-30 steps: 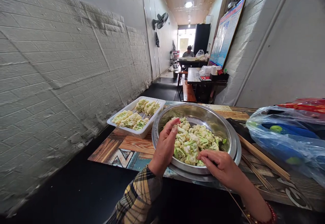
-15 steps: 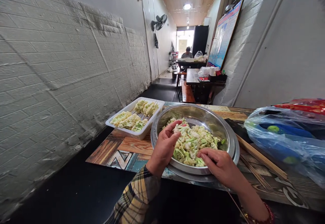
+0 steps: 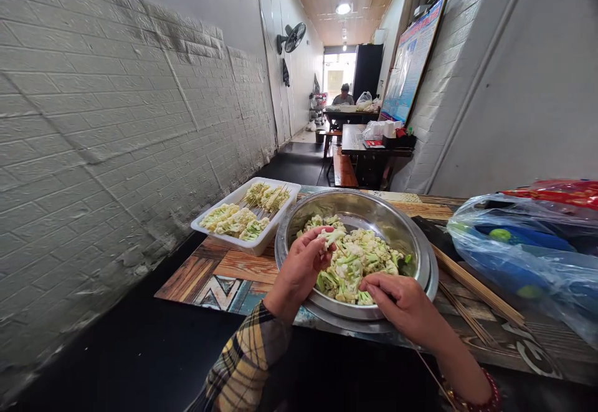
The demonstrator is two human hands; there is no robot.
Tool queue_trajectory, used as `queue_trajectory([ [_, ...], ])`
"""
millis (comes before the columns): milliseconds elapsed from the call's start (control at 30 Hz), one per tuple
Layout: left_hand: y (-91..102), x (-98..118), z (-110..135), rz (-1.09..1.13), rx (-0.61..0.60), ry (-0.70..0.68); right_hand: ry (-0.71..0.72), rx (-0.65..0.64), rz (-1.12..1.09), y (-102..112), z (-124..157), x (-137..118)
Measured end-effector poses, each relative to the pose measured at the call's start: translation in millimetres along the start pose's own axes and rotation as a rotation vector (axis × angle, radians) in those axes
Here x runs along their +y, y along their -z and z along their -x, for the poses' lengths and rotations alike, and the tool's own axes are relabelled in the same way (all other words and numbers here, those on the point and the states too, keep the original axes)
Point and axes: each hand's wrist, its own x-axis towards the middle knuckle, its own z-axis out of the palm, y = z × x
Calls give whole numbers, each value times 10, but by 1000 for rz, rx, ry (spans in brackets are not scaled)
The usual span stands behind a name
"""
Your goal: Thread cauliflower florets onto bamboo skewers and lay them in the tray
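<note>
My left hand (image 3: 301,265) is over the near left part of a wide metal bowl (image 3: 380,214), its thumb and fingers closed on a pale green-white cauliflower floret (image 3: 331,236). Many cut cauliflower pieces (image 3: 357,253) fill much of the bowl. Above the near right rim, my right hand (image 3: 402,305) pinches a thin wooden skewer (image 3: 430,371). The skewer's back end sticks out below that hand; its front end is hard to make out against the cauliflower. Left of the bowl, a white plastic tray (image 3: 255,247) holds skewered cauliflower (image 3: 240,222).
Loose wooden skewers (image 3: 476,284) lie right of the bowl on the wood-patterned tabletop (image 3: 187,275). Beyond them is a clear plastic bag (image 3: 523,250) with blue and green contents. A brick-patterned wall (image 3: 116,125) runs along the left. A person (image 3: 344,95) sits far back behind a table.
The fingers of my left hand have drawn closed on the floret, which now shows clearly between them. My right hand has hardly moved. The view has shifted slightly.
</note>
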Motion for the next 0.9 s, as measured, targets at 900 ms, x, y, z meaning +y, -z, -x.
queue_trajectory([
  [900, -11, -49, 8, -75, 12, -105, -13, 25, -25, -16, -9, 8],
])
